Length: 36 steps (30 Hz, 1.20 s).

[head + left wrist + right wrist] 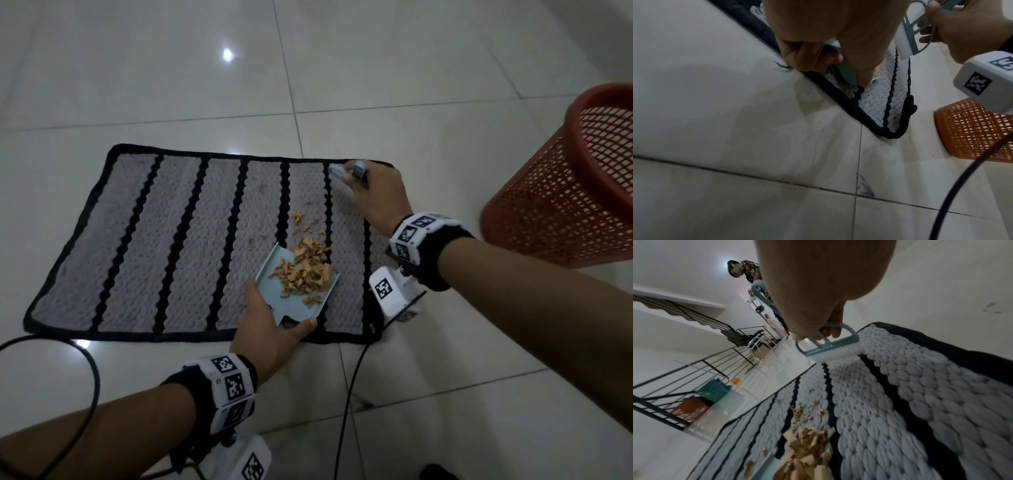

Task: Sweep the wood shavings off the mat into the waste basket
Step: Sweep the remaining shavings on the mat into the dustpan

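Each wrist wears a black band (442, 253) carrying white marker-printed blocks (394, 291); black cables (349, 394) apparently trail from them.

Dim indoor light, with a bright ceiling-lamp glare spot reflected on the glossy floor (227, 54) in the head view. Wrist views bend strongly at the edges. In the right wrist view the shavings (807, 451) and nearest mat (941, 402) blur; faint shadows lie on tiles.

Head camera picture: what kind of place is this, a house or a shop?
Probably a house, on an upper landing or hallway. The floor is shiny white tile with a knitted mat on it, and the right wrist view shows a black stair railing beside a chair.
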Available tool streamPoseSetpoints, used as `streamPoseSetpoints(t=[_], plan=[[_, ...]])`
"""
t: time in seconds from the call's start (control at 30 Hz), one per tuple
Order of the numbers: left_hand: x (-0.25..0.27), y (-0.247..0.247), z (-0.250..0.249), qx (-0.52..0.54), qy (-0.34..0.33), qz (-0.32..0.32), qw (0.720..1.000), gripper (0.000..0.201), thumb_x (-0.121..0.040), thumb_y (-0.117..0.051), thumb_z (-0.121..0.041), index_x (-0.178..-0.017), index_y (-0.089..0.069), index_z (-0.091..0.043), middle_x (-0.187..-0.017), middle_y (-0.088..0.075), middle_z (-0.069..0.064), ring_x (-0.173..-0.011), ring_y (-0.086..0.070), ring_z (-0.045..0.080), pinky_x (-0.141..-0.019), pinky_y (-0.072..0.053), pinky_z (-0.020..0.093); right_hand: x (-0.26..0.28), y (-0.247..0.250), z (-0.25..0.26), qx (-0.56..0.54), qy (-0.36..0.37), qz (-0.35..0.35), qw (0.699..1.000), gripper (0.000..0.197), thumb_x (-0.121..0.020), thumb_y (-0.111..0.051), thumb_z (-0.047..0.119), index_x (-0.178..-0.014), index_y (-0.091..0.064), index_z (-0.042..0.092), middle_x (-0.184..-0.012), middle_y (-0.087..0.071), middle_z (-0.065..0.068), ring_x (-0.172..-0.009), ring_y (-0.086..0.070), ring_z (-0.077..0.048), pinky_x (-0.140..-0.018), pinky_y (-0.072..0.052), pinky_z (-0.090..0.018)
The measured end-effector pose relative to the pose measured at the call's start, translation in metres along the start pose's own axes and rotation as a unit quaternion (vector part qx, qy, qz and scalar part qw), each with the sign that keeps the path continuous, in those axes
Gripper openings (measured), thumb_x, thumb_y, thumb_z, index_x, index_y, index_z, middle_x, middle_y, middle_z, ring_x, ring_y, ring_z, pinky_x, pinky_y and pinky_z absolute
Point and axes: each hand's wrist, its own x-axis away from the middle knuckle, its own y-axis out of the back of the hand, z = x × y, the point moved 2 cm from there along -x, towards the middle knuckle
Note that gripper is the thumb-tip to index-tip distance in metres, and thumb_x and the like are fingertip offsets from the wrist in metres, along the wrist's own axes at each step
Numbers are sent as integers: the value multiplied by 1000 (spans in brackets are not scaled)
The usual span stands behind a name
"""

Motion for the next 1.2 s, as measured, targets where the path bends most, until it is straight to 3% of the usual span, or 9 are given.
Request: streamPoseSetpoints(t=[0.1,0.23,0.33,0.4,0.53,0.8,0.87,1.03,1.2], plan=[[1,0,-2,1,2,1,1000,98,-74,-86,-25,-144,-18,-17,-122,-49,-12,-105,-53,4,-82,-45,14,1,-11,-4,-17,-10,-14,1000,30,-101,-49,22,-74,-61,25,-62,-56,-6,-66,-54,-24,-67,-41,-32],[0,0,-1,-6,8,4,1000,105,-73,-86,-28,-149,-13,-15,-127,-51,-7,-111,-57,11,-88,-48,23,5,-26,4,3,3,32,999,25,-99,-52,13,-114,-69,3,-108,-71,-19,-101,-64,-33,-83,-47,-34],[0,-1,-1,-17,13,5,1000,114,-74,-85,-30,-153,-5,-11,-139,-50,-1,-122,-55,18,-92,-47,26,18,-34,13,3,35,49,998,26,-96,-56,9,-118,-68,2,-106,-70,-21,-99,-64,-36,-81,-49,-37],[0,-1,-1,-16,14,5,1000,114,-75,-85,-29,-153,-4,-9,-143,-49,1,-124,-54,19,-92,-47,26,32,-38,21,1,63,78,995,25,-93,-57,5,-114,-68,0,-101,-69,-21,-94,-61,-35,-76,-43,-32],[-3,-1,2,-12,8,5,1000,109,-74,-85,-29,-151,-10,-9,-138,-52,0,-116,-57,16,-88,-49,26,72,-44,37,-10,96,131,987,29,-88,-57,1,-115,-66,1,-105,-66,-20,-96,-58,-36,-83,-50,-44],[-7,0,7,-4,-17,10,1000,98,-70,-88,-26,-141,-20,-14,-119,-56,-9,-100,-60,4,-77,-48,13,121,-49,52,-11,137,182,974,41,-83,-66,0,-124,-61,1,-111,-63,-21,-105,-56,-37,-87,-51,-45],[-8,1,8,0,-19,13,1000,96,-71,-87,-24,-140,-21,-14,-116,-54,-14,-98,-57,-5,-74,-47,6,123,-46,52,-20,139,177,974,41,-82,-68,0,-123,-62,0,-112,-64,-21,-105,-57,-37,-89,-51,-44],[-6,3,8,-18,-25,6,999,101,-72,-87,-29,-144,-18,-14,-123,-52,-8,-108,-56,8,-78,-43,9,117,-33,58,-56,146,92,983,26,-91,-62,10,-115,-66,2,-106,-68,-14,-98,-60,-29,-87,-46,-31],[3,5,7,9,2,9,1000,110,-72,-86,-29,-151,-11,-13,-128,-50,-12,-117,-52,7,-92,-44,16,72,-29,61,-33,167,36,985,25,-92,-62,31,-108,-73,16,-98,-75,-2,-80,-57,-26,-75,-45,-44]])
